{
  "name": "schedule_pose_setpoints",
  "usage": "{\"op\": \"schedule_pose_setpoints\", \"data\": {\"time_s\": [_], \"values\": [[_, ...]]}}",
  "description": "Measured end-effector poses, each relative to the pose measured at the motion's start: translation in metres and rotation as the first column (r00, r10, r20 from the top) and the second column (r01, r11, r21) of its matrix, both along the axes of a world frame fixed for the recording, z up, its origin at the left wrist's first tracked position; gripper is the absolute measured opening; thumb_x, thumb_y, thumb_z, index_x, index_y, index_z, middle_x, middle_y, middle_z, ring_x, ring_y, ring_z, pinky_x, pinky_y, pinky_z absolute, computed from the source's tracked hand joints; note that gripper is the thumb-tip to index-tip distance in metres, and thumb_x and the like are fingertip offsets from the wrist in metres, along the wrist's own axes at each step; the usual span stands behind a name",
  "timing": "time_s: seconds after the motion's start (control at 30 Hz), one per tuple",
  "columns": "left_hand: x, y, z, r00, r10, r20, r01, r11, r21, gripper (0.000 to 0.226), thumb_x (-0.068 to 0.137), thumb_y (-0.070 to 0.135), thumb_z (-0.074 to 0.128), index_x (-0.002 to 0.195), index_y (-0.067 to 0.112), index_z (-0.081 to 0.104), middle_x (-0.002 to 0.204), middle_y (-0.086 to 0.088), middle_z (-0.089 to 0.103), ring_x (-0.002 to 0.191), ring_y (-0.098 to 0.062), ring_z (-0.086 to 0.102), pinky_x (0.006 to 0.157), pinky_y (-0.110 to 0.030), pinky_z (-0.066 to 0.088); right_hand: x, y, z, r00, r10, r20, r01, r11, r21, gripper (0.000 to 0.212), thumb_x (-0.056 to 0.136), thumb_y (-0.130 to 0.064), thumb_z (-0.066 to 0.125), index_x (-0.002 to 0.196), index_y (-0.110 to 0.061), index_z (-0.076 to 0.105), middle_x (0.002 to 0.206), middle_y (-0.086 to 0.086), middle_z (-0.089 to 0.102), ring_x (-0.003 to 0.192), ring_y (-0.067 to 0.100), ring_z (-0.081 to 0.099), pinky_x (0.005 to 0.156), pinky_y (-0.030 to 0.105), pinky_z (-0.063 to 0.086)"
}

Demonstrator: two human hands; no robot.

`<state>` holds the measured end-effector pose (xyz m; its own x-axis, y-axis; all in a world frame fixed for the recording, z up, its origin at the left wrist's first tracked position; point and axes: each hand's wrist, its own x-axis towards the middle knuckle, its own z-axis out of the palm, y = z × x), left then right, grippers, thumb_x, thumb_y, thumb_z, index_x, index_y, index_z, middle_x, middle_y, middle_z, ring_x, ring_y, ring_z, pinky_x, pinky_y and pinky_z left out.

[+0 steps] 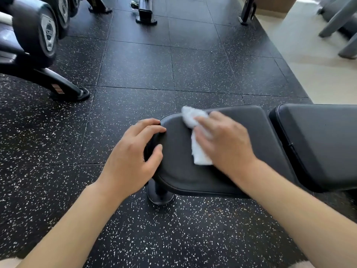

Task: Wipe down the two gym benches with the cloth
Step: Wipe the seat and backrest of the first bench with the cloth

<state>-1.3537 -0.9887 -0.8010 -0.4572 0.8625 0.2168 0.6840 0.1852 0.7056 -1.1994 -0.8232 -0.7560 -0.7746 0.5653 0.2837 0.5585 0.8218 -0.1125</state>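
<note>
A black padded gym bench lies across the middle right, its seat pad (pixel 179 167) nearest me and its back pad (pixel 318 144) running off to the right. My right hand (pixel 226 144) lies flat on a crumpled white cloth (pixel 195 136) and presses it onto the seat pad; the hand is blurred. My left hand (pixel 133 151) curls round the seat pad's left end, fingers over the top edge and thumb on the side. Only one bench is in view.
The bench's round foot (pixel 160 196) stands on black speckled rubber tiles. A dumbbell rack (pixel 38 41) with a leg reaching out fills the upper left. More machine feet (pixel 145 16) stand at the back. Pale floor and grey frame legs (pixel 340 26) lie at the upper right.
</note>
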Motion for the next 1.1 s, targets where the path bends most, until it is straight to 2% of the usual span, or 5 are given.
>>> {"op": "schedule_pose_setpoints", "data": {"time_s": [0.17,0.47,0.77,0.97,1.1], "values": [[0.001,0.006,-0.003,1.0,0.018,0.005,-0.018,0.999,0.027,0.034,0.095,0.022,0.056,0.127,0.013,0.064,0.138,0.007,0.057,0.13,-0.014,0.054,0.114,-0.02,0.037,0.007,-0.04,-0.005,0.96,0.271,-0.062,-0.273,0.962,-0.02,0.015,0.093,-0.03,0.065,0.1,-0.02,0.075,0.074,0.001,0.055,0.065,0.024,0.057,0.054,0.034,0.046],[0.011,0.015,0.0,1.0,0.012,0.0,-0.012,1.0,0.007,0.033,0.094,0.025,0.058,0.125,0.017,0.066,0.141,0.007,0.053,0.132,-0.018,0.051,0.116,-0.024,0.034,0.02,0.093,-0.002,0.956,-0.291,-0.032,0.289,0.956,-0.054,0.029,0.099,-0.04,0.053,0.116,-0.026,0.072,0.095,0.006,0.061,0.096,0.034,0.063,0.081,0.039,0.044],[0.014,0.023,-0.002,0.999,0.043,0.01,-0.044,0.998,0.054,0.025,0.091,0.021,0.06,0.115,0.014,0.065,0.134,0.003,0.054,0.126,-0.019,0.054,0.112,-0.032,0.041,0.0,-0.016,-0.009,0.981,0.187,-0.057,-0.188,0.982,-0.012,0.023,0.096,-0.037,0.054,0.097,-0.024,0.072,0.079,-0.002,0.056,0.072,0.021,0.061,0.057,0.035,0.048],[0.018,0.026,-0.001,0.999,0.045,0.004,-0.045,0.999,0.029,0.027,0.092,0.024,0.06,0.118,0.02,0.067,0.136,0.008,0.053,0.13,-0.015,0.051,0.113,-0.013,0.029,0.03,0.112,-0.003,0.946,-0.322,-0.043,0.32,0.946,-0.048,0.028,0.099,-0.041,0.053,0.114,-0.026,0.072,0.099,0.005,0.063,0.098,0.032,0.063,0.08,0.038,0.044],[0.018,0.026,0.0,0.999,0.044,0.011,-0.044,0.999,0.028,0.029,0.092,0.025,0.06,0.12,0.021,0.067,0.136,0.009,0.052,0.13,-0.015,0.05,0.113,-0.013,0.029,0.026,0.099,-0.002,0.945,-0.328,-0.009,0.327,0.945,-0.025,0.026,0.1,-0.039,0.051,0.113,-0.026,0.07,0.101,0.005,0.061,0.096,0.032,0.063,0.079,0.037,0.041]]}}
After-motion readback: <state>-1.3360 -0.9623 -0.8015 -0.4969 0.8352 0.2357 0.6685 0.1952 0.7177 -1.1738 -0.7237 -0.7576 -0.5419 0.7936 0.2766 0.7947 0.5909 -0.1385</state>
